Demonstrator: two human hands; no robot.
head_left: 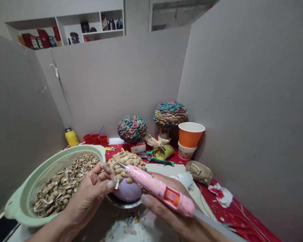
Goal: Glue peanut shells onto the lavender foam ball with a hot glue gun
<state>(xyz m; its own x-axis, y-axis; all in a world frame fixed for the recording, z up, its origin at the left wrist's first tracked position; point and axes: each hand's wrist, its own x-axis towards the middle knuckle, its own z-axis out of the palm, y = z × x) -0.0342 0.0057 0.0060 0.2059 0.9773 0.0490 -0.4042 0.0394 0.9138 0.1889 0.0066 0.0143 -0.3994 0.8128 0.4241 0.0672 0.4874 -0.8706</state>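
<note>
Pink glue gun: we grip the pink glue gun (159,188) in our right hand (166,201), its metal tip pointing left across the front of the peanut shells; a translucent rod trails from its rear.
Pale scrap: we pinch this small pale scrap (116,183) between the thumb and fingers of our left hand (91,190), beside the balloon.
Balloon: between our hands, we see the lilac balloon (128,191), its top covered with peanut shells (123,159), over a metal bowl (120,203); the gun and right hand partly block our view.
Colander: at left, the green colander (17,198) holds loose shells (63,188); our left hand and forearm overlap its right side.
Counter: debris lies on the white near part of the counter (141,232); red cloth (208,198) shows at right.
Twine: we see a twine bundle (198,172) at right, near crumpled white material (185,179).
Pliers: beyond the balloon, green-and-black pliers (162,162) lie by a tipped yellow cup (166,152).
Far side: left to right, we see a yellow bottle (71,137), red cups (94,138), two multicoloured domes (132,128) and an orange tub (190,136) on paper cups (186,153).
</note>
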